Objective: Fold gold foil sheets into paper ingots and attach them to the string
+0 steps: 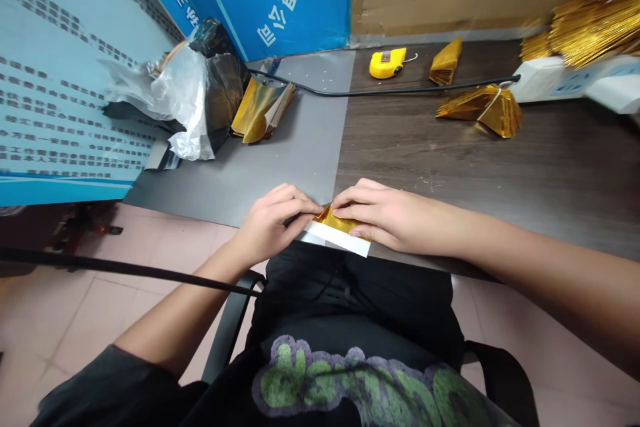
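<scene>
At the table's near edge both hands press on a small gold foil sheet (334, 221) with a white underside. My left hand (273, 222) has its fingers curled, pinching the sheet's left end. My right hand (387, 215) lies over the right part, fingers together and pressed down on the foil. Most of the sheet is hidden under the fingers; a white strip (340, 239) shows below them.
A grey mat (280, 154) covers the left of the dark wooden table (500, 147). On it lie a stack of gold sheets (260, 110) and plastic bags (185, 97). Farther back: a yellow tape measure (386, 62), folded gold pieces (483, 108), a black cable (380, 90), a white power strip (575, 80).
</scene>
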